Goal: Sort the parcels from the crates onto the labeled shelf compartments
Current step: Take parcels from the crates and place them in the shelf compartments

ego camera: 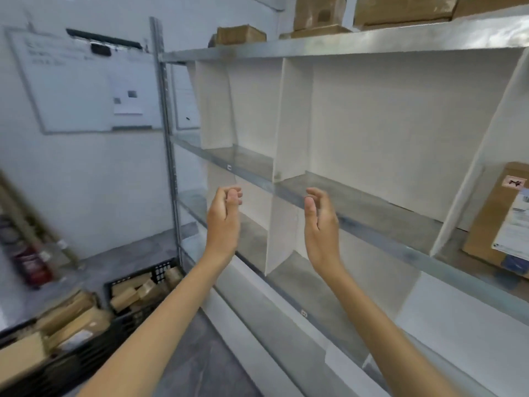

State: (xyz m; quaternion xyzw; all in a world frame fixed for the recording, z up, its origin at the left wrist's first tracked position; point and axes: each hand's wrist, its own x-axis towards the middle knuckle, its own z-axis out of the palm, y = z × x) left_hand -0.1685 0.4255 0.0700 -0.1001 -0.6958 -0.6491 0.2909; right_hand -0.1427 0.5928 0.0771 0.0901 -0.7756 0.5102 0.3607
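Left hand is raised in front of the grey metal shelving unit, its fingers loosely curled toward the thumb and holding nothing. Right hand is up beside it, apart from it, palm turned inward, fingers relaxed and slightly bent, also holding nothing. Both bare forearms reach up from the bottom of the view, and both hands sit level with the front edge of the middle shelf.

White upright divider panels split the shelves into compartments. Small white tags are stuck to the shelf edges; their markings are too blurred to read. One brown cardboard parcel with a white printed label stands in the far right compartment of the middle shelf.

Down at the lower left, on the grey floor, a black plastic lattice crate holds a heap of small brown parcels. A second black crate nearer the camera holds larger brown parcels.

Several brown cardboard boxes sit on the top shelf. A whiteboard with a paper sheet on it hangs on the pale wall to the left.
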